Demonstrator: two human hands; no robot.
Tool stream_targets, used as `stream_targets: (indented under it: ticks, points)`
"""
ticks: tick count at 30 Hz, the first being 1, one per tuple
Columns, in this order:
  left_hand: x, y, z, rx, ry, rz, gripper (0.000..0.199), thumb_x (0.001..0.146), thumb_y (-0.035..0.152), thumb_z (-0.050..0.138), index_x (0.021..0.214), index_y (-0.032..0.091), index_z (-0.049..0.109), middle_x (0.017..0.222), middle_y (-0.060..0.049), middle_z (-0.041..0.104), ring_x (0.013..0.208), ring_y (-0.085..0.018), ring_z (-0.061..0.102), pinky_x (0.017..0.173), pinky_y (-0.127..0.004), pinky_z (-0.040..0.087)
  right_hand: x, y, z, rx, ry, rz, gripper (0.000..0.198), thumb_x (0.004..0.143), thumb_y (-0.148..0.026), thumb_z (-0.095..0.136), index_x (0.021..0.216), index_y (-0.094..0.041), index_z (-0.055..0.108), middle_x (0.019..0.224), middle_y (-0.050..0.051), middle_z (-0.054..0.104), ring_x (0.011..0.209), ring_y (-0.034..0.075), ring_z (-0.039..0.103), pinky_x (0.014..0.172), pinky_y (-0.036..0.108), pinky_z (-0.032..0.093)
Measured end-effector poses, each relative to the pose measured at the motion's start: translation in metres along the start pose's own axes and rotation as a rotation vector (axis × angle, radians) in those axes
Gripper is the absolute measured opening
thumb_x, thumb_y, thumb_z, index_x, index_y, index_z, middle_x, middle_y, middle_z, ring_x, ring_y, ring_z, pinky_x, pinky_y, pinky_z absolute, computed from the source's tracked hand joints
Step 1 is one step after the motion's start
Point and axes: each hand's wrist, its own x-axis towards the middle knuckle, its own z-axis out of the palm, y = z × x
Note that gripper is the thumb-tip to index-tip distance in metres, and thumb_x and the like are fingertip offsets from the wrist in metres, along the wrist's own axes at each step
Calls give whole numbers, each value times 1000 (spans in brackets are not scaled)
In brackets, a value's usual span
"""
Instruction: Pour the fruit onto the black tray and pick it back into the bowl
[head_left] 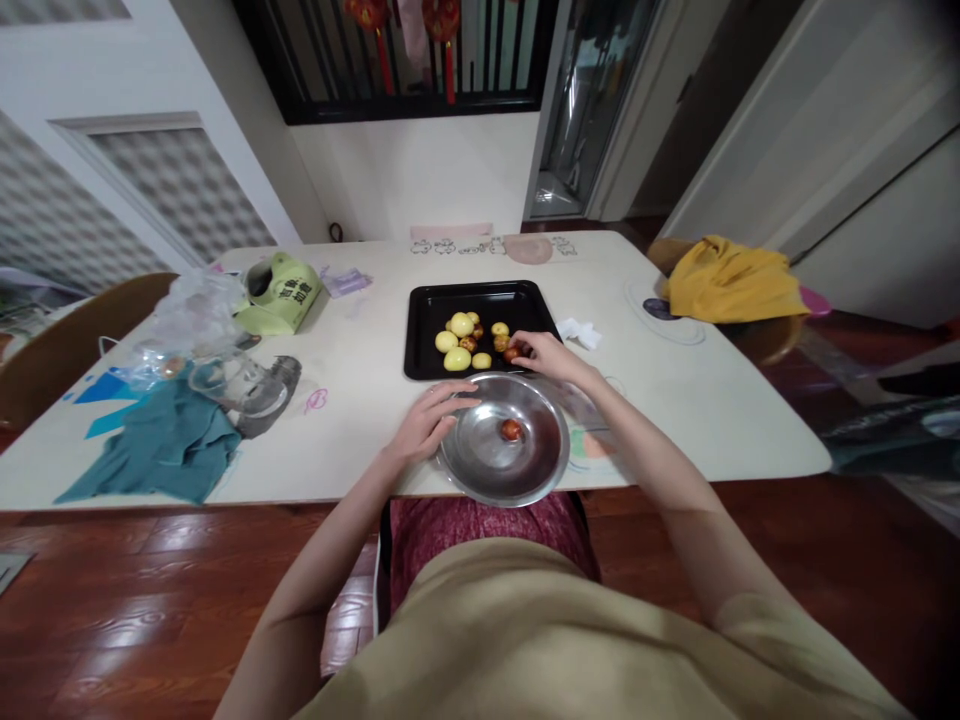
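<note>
A steel bowl (551,465) sits at the table's front edge with one small reddish-brown round fruit (511,430) inside. My left hand (429,422) is at the bowl's left rim, fingers apart and stretched over its edge. Behind the bowl lies a black baking tray (514,300) holding several round yellow fruits (457,358) and smaller brownish ones (468,343); their exact kind is unclear. My right hand (547,356) reaches over the tray's front right corner, its fingertips closed around a reddish-brown round fruit (511,355) there.
A crumpled white tissue (580,332) lies right of the tray. On the left are a green bag (289,295), clear plastic (191,310), a transparent container (236,380) and a teal cloth (169,440). A yellow cloth (727,280) drapes over a chair at right.
</note>
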Motion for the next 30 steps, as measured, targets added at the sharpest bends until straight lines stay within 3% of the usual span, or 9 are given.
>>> stream_targets:
  ticks: [4,7,14,21,30]
  points:
    - [0,0,0,8,8,6,53,115,49,32,142,23,69,149,-16,65,140,-32,60,118,-54,45,-8,-15,-7,47,123,-21,17,83,-19,67,100,-18,68,97,5,73,84,20,65,75,31,54]
    - [0,-1,1,20,6,15,52,115,48,31,142,23,68,148,-16,65,139,-31,60,117,-53,46,-27,-43,-12,92,210,-77,19,88,-21,67,107,-21,67,107,8,72,94,23,67,82,36,58]
    - [-2,-1,2,43,21,26,52,115,46,31,139,21,69,144,-17,66,136,-30,62,115,-51,47,-76,-104,9,107,-80,-215,18,98,-20,65,116,-23,64,119,9,71,111,26,68,100,40,56]
    - [-2,-3,2,42,33,20,52,115,46,31,137,21,71,143,-16,68,133,-30,64,114,-51,49,-76,-103,32,-78,-180,-191,25,93,-10,69,114,-22,65,118,10,70,113,26,69,99,40,57]
    - [-2,-3,0,35,12,-7,53,114,47,31,136,21,72,142,-16,69,133,-30,65,115,-52,49,-77,-99,36,-82,-88,-152,24,93,-14,73,115,-22,69,118,11,72,115,29,71,101,45,58]
